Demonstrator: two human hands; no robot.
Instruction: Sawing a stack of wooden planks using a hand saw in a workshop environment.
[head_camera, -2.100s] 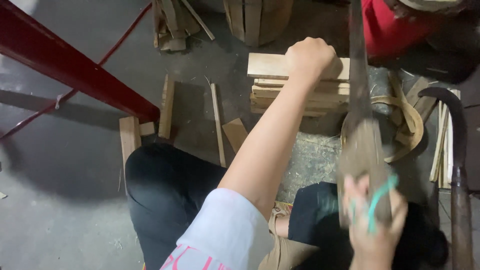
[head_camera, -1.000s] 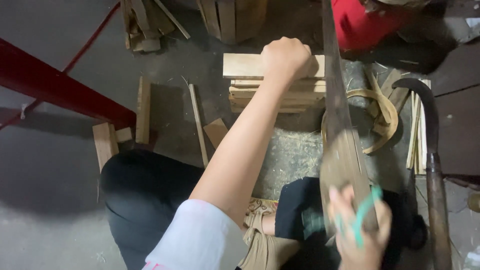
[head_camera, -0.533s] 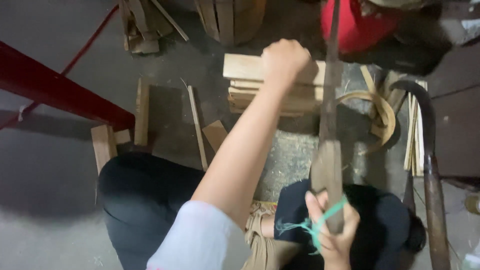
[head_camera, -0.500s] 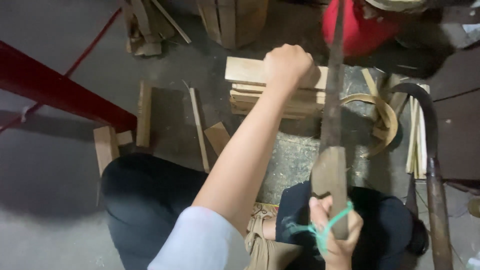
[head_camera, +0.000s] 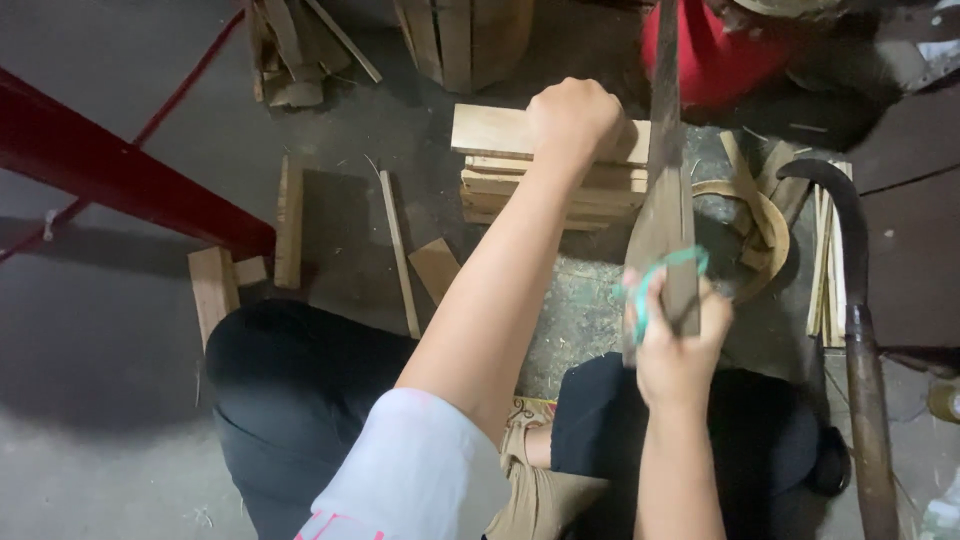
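I'm seeing my left hand (head_camera: 578, 118) clenching atop stacked wood slats (head_camera: 500, 180) on gritty concrete floor (head_camera: 120, 330); beside them, my right hand (head_camera: 675, 345) is gripping a saw (head_camera: 662, 200).

The long blade (head_camera: 664, 120) runs out of the top edge, so its tip is unseen — its lower part is motion-blurred near the right hand (head_camera: 675, 350), whose fingers hide the handle. The left hand (head_camera: 575, 115) covers part of the top plank (head_camera: 500, 130). The red container (head_camera: 715, 55) is cut off at the top. The curved tool (head_camera: 860, 330) leaves the bottom edge — its end is unseen.
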